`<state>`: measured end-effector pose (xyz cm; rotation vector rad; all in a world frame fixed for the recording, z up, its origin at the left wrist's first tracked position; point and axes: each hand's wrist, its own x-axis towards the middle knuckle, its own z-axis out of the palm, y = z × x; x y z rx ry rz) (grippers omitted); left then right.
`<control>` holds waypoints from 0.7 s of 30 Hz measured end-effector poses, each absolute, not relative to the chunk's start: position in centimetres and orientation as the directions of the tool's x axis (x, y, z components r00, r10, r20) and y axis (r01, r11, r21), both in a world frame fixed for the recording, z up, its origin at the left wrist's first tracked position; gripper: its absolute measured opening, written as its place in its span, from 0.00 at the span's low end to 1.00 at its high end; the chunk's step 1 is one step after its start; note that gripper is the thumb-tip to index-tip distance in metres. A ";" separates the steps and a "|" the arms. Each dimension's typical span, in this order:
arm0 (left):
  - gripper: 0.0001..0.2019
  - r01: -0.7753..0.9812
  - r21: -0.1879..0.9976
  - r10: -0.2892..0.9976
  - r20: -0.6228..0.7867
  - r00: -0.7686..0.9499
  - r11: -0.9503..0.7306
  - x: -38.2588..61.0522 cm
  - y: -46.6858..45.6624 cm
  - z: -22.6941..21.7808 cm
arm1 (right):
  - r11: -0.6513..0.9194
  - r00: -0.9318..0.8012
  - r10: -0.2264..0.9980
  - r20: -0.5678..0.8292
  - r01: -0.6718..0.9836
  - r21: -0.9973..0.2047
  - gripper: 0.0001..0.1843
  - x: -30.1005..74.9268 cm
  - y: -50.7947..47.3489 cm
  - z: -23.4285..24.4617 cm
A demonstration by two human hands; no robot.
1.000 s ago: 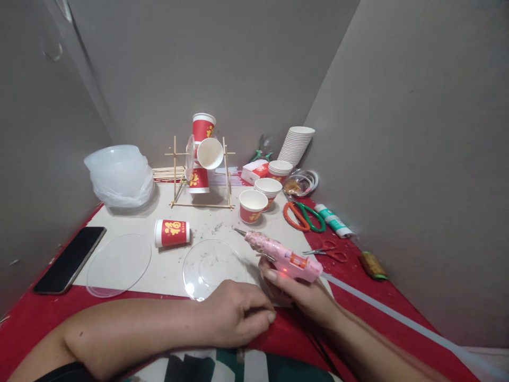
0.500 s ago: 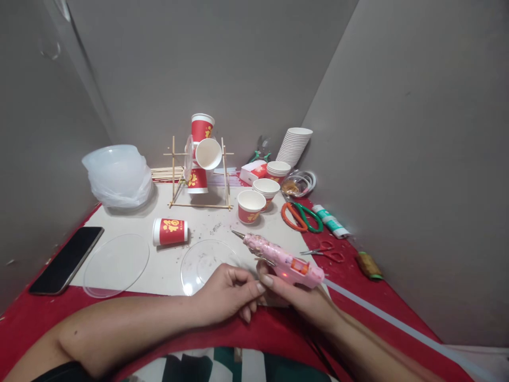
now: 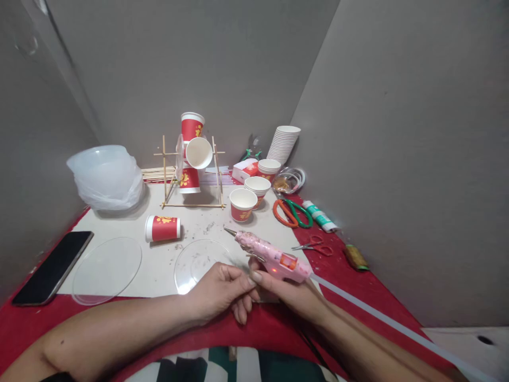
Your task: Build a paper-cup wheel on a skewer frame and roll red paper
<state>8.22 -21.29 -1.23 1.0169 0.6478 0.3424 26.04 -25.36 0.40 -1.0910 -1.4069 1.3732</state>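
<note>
A pink hot glue gun (image 3: 270, 257) with a long pale glue stick (image 3: 358, 306) in its back is in my right hand (image 3: 292, 297). Its handle is hidden behind that hand, and its metal nozzle points to the upper left. My left hand (image 3: 226, 292) is closed, thumb pressed to forefinger, its fingertips meeting those of my right hand. Whatever lies between them is too small to make out. Just beyond my left hand lies a clear plastic disc (image 3: 194, 265). A red and white paper cup (image 3: 165, 228) rests on its side farther off.
Behind stands a stick frame (image 3: 193, 205) carrying paper cups (image 3: 199, 153) and a clear disc. Stacked cups (image 3: 243, 204), scissors (image 3: 314, 243) and a thread spool (image 3: 356, 258) lie to the right. A phone (image 3: 53, 268), another clear disc (image 3: 107, 270) and a bagged bowl (image 3: 105, 178) are left.
The view has turned slightly to the right, so the things on the table appear farther left. Both hands and the glue gun keep nearly the same pose.
</note>
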 end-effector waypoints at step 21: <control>0.37 0.036 0.862 0.537 -0.347 0.769 0.506 8.4 -21.6 -1.2 | -0.056 -0.191 0.980 -0.048 -0.038 -0.998 0.23 26.3 -25.2 -1.3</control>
